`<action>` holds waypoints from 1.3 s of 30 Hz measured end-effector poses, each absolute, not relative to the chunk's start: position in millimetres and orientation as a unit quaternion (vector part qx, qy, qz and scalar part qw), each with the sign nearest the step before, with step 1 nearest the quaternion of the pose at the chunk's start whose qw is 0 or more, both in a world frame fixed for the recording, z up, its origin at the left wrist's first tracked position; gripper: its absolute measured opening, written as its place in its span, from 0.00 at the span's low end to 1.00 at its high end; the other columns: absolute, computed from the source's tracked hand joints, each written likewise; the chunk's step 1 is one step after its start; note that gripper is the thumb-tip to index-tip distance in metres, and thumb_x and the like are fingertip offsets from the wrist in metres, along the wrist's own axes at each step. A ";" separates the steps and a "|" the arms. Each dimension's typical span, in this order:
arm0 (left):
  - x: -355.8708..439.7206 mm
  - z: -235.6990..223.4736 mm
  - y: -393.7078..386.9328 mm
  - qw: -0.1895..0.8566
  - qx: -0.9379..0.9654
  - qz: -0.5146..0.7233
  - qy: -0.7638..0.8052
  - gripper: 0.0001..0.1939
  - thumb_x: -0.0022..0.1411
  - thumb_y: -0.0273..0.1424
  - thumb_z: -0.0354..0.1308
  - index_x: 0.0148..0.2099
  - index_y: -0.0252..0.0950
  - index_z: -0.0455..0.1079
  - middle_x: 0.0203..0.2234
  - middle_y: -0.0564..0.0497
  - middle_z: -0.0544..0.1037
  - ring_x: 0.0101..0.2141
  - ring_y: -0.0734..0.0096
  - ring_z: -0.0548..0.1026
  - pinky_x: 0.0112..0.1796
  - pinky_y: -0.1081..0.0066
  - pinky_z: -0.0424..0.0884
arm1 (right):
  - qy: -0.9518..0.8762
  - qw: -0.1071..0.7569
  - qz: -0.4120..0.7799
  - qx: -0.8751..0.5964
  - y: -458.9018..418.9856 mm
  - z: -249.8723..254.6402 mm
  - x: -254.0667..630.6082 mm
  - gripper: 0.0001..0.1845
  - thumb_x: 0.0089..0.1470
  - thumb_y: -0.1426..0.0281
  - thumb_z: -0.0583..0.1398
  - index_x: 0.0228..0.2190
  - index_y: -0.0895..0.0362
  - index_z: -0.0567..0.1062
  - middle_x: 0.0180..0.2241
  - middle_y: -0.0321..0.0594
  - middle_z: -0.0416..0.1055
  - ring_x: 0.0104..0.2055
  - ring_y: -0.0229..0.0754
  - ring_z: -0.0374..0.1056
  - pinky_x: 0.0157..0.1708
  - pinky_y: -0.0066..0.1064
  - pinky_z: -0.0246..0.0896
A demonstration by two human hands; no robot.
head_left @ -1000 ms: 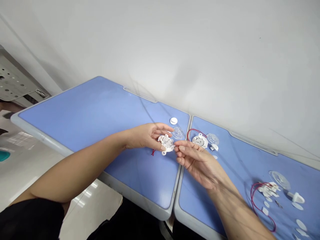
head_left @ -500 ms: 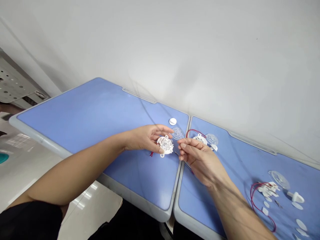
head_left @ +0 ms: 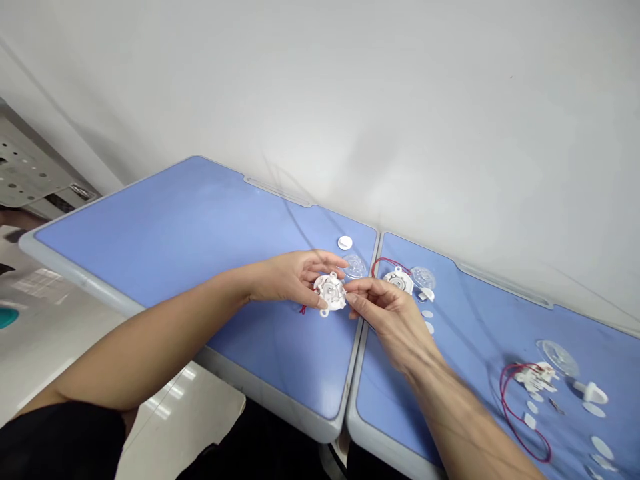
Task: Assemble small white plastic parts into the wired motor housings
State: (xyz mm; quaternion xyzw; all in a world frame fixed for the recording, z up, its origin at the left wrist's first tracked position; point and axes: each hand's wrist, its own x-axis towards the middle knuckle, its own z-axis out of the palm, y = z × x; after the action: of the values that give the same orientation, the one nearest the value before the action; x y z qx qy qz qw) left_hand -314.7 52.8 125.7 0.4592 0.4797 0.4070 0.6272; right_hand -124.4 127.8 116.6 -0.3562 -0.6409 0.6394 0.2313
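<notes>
A white round part [head_left: 330, 291] is held in the left hand [head_left: 285, 280], with the fingers curled around its edge and the thumb under it. The right hand [head_left: 387, 313] is held just beside it. Its fingers [head_left: 357, 288] are pinched close together, and their tips are touching or almost touching the part. Whether a small thing is held in that pinch cannot be told. Both hands are held low over the seam between two blue benches, and the part is kept above the left bench [head_left: 100, 283]. A bit of red wire [head_left: 303, 309] is seen under the left hand.

A white disc [head_left: 345, 243] and a clear disc [head_left: 355, 265] are laid near the far edge of that bench. On the right bench [head_left: 361, 427], a second white part [head_left: 399, 281] is placed just past the right hand, with a red loop [head_left: 383, 265] beside it. Next to it are a clear cap [head_left: 423, 277] and some small white bits [head_left: 427, 313].

Farther right, a messy pile [head_left: 533, 378] is spread out, with a red wire [head_left: 515, 403], a clear round piece [head_left: 557, 357] and a white peg [head_left: 591, 393]. Behind the benches, a white wall [head_left: 320, 100] is seen.
</notes>
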 end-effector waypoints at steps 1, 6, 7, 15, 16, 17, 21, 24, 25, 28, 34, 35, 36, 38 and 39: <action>-314.7 125.6 52.8 0.627 0.458 0.407 0.480 0.37 0.46 0.23 0.67 0.58 0.37 0.61 0.52 0.39 0.69 0.34 0.73 0.74 0.30 0.71 0.73 | -0.644 0.231 0.636 -0.356 127.7 116.8 -124.5 0.12 0.41 0.62 0.68 0.28 0.56 0.79 0.22 0.35 0.71 0.26 0.36 0.63 0.28 0.31 0.63; -314.7 124.5 52.6 0.627 0.456 0.416 0.476 0.36 0.46 0.23 0.68 0.58 0.38 0.62 0.50 0.41 0.71 0.36 0.72 0.75 0.32 0.72 0.73 | -0.627 0.228 0.653 -0.358 128.3 117.0 -124.7 0.13 0.39 0.62 0.69 0.27 0.57 0.79 0.23 0.36 0.73 0.26 0.36 0.64 0.28 0.30 0.63; -314.7 124.2 52.5 0.627 0.456 0.415 0.476 0.36 0.46 0.23 0.68 0.58 0.38 0.62 0.50 0.41 0.71 0.35 0.73 0.75 0.32 0.72 0.73 | -0.619 0.228 0.659 -0.360 128.6 116.7 -124.8 0.13 0.38 0.62 0.69 0.27 0.57 0.79 0.24 0.37 0.73 0.26 0.36 0.64 0.28 0.30 0.64; -313.7 123.2 52.7 0.621 0.462 0.413 0.480 0.36 0.48 0.22 0.66 0.59 0.38 0.62 0.50 0.41 0.71 0.35 0.72 0.75 0.31 0.73 0.73 | -0.635 0.229 0.651 -0.348 130.4 113.8 -124.2 0.11 0.41 0.62 0.68 0.26 0.57 0.79 0.26 0.37 0.75 0.26 0.36 0.65 0.30 0.31 0.62; -313.8 123.1 52.8 0.620 0.463 0.413 0.480 0.35 0.48 0.22 0.66 0.59 0.38 0.62 0.51 0.41 0.71 0.36 0.72 0.76 0.31 0.73 0.73 | -0.642 0.229 0.645 -0.346 130.3 113.9 -124.0 0.11 0.42 0.62 0.67 0.26 0.57 0.79 0.26 0.37 0.74 0.26 0.36 0.65 0.30 0.31 0.61; -314.0 123.1 52.8 0.621 0.463 0.414 0.479 0.35 0.48 0.22 0.66 0.59 0.38 0.62 0.52 0.41 0.70 0.36 0.71 0.76 0.31 0.73 0.73 | -0.648 0.232 0.638 -0.344 130.2 114.1 -123.8 0.10 0.42 0.62 0.67 0.26 0.57 0.78 0.25 0.37 0.74 0.26 0.36 0.64 0.30 0.31 0.61; -314.4 122.4 53.0 0.623 0.461 0.419 0.473 0.35 0.47 0.22 0.66 0.58 0.38 0.63 0.52 0.40 0.70 0.37 0.71 0.75 0.31 0.73 0.74 | -0.682 0.237 0.606 -0.332 128.6 114.8 -123.7 0.10 0.46 0.62 0.65 0.27 0.56 0.77 0.24 0.36 0.72 0.26 0.37 0.64 0.30 0.32 0.61; -314.3 122.0 53.3 0.623 0.459 0.420 0.474 0.36 0.47 0.22 0.66 0.59 0.38 0.62 0.53 0.39 0.69 0.36 0.72 0.75 0.30 0.74 0.73 | -0.720 0.239 0.570 -0.316 127.4 114.1 -123.6 0.10 0.50 0.62 0.62 0.27 0.56 0.74 0.25 0.36 0.69 0.27 0.38 0.64 0.30 0.32 0.60; -314.1 122.0 53.5 0.624 0.459 0.419 0.474 0.36 0.47 0.22 0.66 0.59 0.38 0.61 0.54 0.38 0.68 0.35 0.72 0.75 0.29 0.74 0.73 | -0.737 0.244 0.549 -0.310 127.1 113.9 -123.4 0.10 0.51 0.62 0.60 0.27 0.56 0.73 0.25 0.36 0.68 0.28 0.38 0.64 0.30 0.32 0.60; -313.7 122.3 53.9 0.626 0.459 0.414 0.475 0.37 0.47 0.22 0.66 0.60 0.37 0.61 0.56 0.36 0.66 0.35 0.71 0.75 0.28 0.74 0.73 | -0.787 0.269 0.474 -0.290 127.5 114.6 -121.8 0.09 0.55 0.64 0.57 0.27 0.55 0.71 0.27 0.36 0.66 0.30 0.39 0.62 0.31 0.32 0.58; -313.4 121.4 53.9 0.631 0.450 0.412 0.479 0.38 0.46 0.23 0.67 0.60 0.38 0.61 0.54 0.38 0.69 0.35 0.73 0.75 0.29 0.73 0.72 | -0.882 0.294 0.309 -0.202 128.9 119.3 -116.8 0.07 0.59 0.72 0.53 0.29 0.54 0.68 0.31 0.38 0.64 0.35 0.41 0.61 0.35 0.33 0.57; -313.2 121.3 53.9 0.633 0.448 0.412 0.478 0.38 0.46 0.23 0.68 0.60 0.38 0.61 0.53 0.38 0.69 0.35 0.73 0.75 0.30 0.73 0.72 | -0.892 0.289 0.288 -0.192 128.5 119.6 -116.3 0.07 0.59 0.73 0.52 0.30 0.54 0.68 0.32 0.38 0.64 0.36 0.41 0.61 0.36 0.34 0.57; -313.1 121.3 53.9 0.634 0.445 0.414 0.477 0.38 0.46 0.23 0.68 0.60 0.38 0.61 0.53 0.39 0.70 0.34 0.73 0.75 0.30 0.73 0.72 | -0.901 0.284 0.271 -0.186 127.9 119.9 -115.9 0.07 0.59 0.74 0.52 0.31 0.54 0.68 0.32 0.38 0.64 0.37 0.42 0.62 0.37 0.34 0.57; -312.5 121.8 53.9 0.636 0.443 0.415 0.477 0.38 0.45 0.22 0.68 0.59 0.38 0.61 0.52 0.39 0.70 0.34 0.74 0.75 0.32 0.72 0.72 | -0.913 0.275 0.244 -0.176 126.3 120.3 -115.7 0.08 0.60 0.75 0.51 0.32 0.54 0.68 0.33 0.39 0.64 0.38 0.42 0.62 0.38 0.35 0.58; -312.2 122.3 54.0 0.636 0.443 0.415 0.477 0.38 0.45 0.22 0.68 0.59 0.38 0.62 0.53 0.39 0.70 0.34 0.75 0.75 0.32 0.72 0.72 | -0.917 0.274 0.235 -0.171 125.4 120.5 -115.8 0.08 0.60 0.76 0.51 0.32 0.54 0.68 0.34 0.39 0.64 0.38 0.42 0.62 0.38 0.35 0.58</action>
State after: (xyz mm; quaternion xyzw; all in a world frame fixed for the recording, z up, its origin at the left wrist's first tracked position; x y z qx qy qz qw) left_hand -312.2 54.0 122.3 0.4427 0.4766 0.4147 0.6363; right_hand -115.8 125.4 120.5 -0.1709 -0.9167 0.2353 0.2739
